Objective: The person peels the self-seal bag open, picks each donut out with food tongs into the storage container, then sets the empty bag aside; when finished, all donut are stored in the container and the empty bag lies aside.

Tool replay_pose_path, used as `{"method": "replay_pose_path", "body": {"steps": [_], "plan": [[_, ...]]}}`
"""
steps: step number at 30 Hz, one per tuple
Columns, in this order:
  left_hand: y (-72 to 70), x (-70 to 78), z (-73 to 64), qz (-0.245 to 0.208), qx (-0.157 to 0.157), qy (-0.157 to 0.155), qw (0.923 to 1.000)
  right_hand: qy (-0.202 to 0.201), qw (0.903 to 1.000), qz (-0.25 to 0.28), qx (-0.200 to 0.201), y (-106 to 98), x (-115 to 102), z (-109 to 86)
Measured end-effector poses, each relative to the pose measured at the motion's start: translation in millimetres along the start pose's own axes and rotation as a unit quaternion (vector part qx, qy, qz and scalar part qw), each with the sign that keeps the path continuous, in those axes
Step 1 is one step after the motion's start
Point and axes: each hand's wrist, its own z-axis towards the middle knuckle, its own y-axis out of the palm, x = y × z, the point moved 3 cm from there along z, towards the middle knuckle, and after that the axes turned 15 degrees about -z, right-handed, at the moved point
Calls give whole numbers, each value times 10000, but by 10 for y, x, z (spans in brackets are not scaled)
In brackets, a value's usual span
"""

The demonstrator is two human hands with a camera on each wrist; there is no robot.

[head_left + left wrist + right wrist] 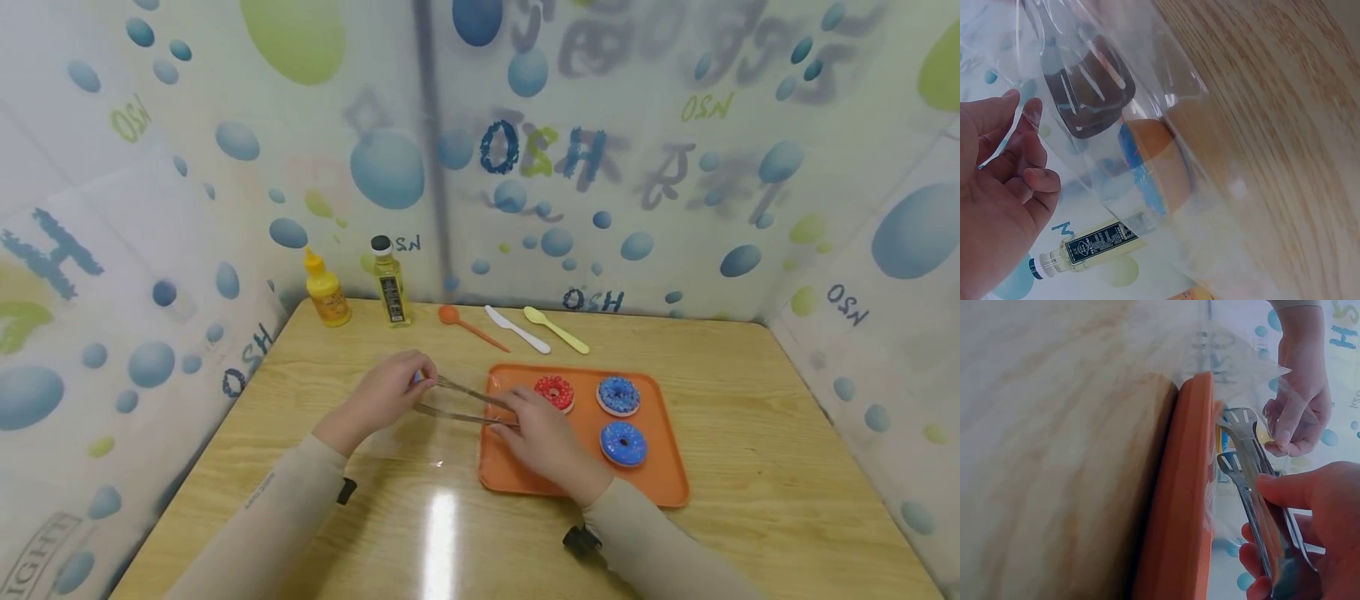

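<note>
My left hand [386,392] pinches the edge of a clear plastic bag [1229,206] between thumb and finger. A doughnut with blue icing [1166,165] shows through the bag's film in the left wrist view; the left hand largely hides it in the head view. Metal tongs [1254,462] are gripped by my right hand [543,433] above the left part of the orange tray [667,487]. Their slotted tips point left, toward the bag and the left hand, with the two arms apart. On the tray lie a red doughnut [555,393] and two blue doughnuts [618,396].
A yellow squeeze bottle [328,292] and an oil bottle with a dark cap [391,287] stand at the back left. Along the back lie an orange spoon [468,326], a white knife [517,330] and a yellow spoon [557,330]. Printed walls enclose the wooden table [750,417].
</note>
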Motion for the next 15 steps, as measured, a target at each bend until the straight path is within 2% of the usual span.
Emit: {"method": "replay_pose_path", "body": {"steps": [6, 15], "plan": [[1, 17, 18, -46, -11, 15, 10000, -91, 9999, 78, 97, 3, -22, 68], [13, 43, 25, -49, -11, -6, 10000, -57, 9999, 122, -34, 102, -36, 128]]}}
